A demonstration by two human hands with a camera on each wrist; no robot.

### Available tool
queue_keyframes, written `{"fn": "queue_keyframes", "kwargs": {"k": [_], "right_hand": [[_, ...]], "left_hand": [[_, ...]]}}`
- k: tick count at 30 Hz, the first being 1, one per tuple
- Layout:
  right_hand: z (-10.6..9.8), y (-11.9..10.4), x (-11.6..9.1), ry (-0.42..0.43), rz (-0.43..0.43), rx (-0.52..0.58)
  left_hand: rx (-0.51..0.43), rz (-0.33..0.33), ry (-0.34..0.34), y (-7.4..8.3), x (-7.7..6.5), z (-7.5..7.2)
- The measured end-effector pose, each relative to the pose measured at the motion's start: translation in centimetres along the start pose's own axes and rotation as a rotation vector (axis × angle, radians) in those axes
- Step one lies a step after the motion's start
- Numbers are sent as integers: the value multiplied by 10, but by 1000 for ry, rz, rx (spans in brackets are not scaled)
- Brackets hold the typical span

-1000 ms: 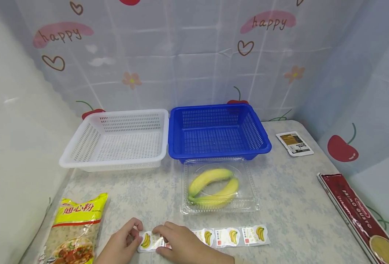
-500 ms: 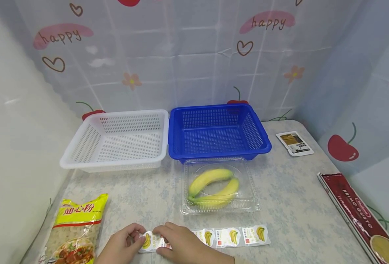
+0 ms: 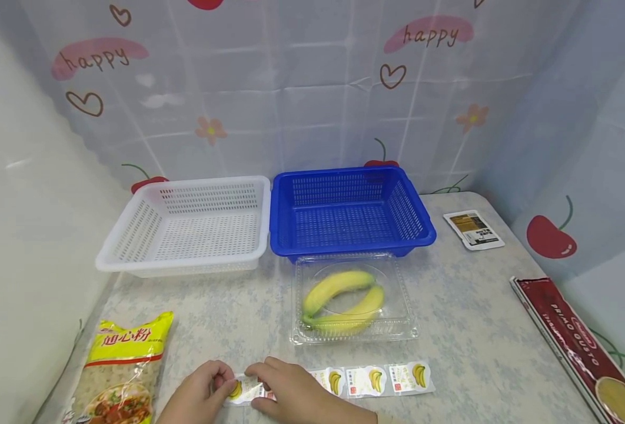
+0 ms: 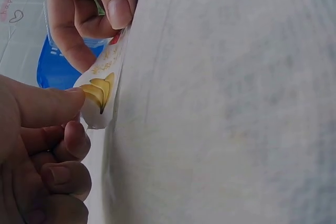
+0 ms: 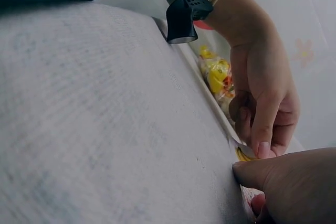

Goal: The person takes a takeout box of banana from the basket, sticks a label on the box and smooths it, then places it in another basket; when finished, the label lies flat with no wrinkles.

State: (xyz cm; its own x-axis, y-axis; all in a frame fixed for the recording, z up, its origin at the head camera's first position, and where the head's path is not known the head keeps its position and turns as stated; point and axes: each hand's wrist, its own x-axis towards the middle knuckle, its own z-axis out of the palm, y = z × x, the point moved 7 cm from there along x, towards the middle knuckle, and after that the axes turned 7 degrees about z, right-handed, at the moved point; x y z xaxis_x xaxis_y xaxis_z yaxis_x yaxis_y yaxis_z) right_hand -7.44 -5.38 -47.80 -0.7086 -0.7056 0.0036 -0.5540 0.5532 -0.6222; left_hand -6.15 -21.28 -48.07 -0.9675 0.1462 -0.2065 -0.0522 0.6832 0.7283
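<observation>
A strip of banana stickers (image 3: pixel 364 381) lies on the table in front of me. At the strip's left end my left hand (image 3: pixel 198 391) pinches the edge of a banana sticker (image 4: pixel 102 92) between thumb and index finger; that edge is lifted and bent in the left wrist view. Just to the right, my right hand (image 3: pixel 296 391) holds the strip down, its thumb and index finger on either side of it and the middle stickers hidden beneath. Beyond the strip sits a clear plastic box (image 3: pixel 397 306) with two bananas (image 3: pixel 339 288) inside, lid closed.
A white basket (image 3: pixel 185 262) and a blue basket (image 3: pixel 352 247) stand side by side at the back. A yellow-topped food bag (image 3: pixel 122 365) lies at left. At right are a small flat packet (image 3: pixel 473 231) and a long red spaghetti pack (image 3: pixel 577 341).
My left thumb and index finger have shifted slightly to the right over the end sticker, covering more of its banana picture. My right hand has stayed in place.
</observation>
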Motion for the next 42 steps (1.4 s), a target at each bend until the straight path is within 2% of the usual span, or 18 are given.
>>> {"fn": "queue_keyframes", "kwargs": {"k": [3, 10, 15, 20, 24, 29, 32, 37, 42], "right_hand": [[-1, 0, 0, -2, 2, 3], [-1, 2, 0, -53, 38, 32], [-7, 1, -3, -31, 20, 52], [-17, -5, -3, 26, -61, 48], [-25, -10, -3, 43, -87, 67], [-38, -20, -6, 61, -99, 186], [-50, -27, -10, 107, -122, 251], [-71, -27, -16, 199, -106, 270], [-90, -18, -21, 249, -27, 263]], "left_hand": [[-6, -22, -1, -1, -1, 0], [-5, -92, 49, -7, -4, -9], [-52, -78, 35, -4, -5, -14], [-117, -22, 19, 7, -5, -20], [-175, 29, -21, 15, -5, -22], [-253, 93, -64, 26, -7, -25], [-286, 113, -72, 36, -8, -27], [-289, 94, -31, 55, -10, -31], [-223, 69, 65, 77, -7, -32]]}}
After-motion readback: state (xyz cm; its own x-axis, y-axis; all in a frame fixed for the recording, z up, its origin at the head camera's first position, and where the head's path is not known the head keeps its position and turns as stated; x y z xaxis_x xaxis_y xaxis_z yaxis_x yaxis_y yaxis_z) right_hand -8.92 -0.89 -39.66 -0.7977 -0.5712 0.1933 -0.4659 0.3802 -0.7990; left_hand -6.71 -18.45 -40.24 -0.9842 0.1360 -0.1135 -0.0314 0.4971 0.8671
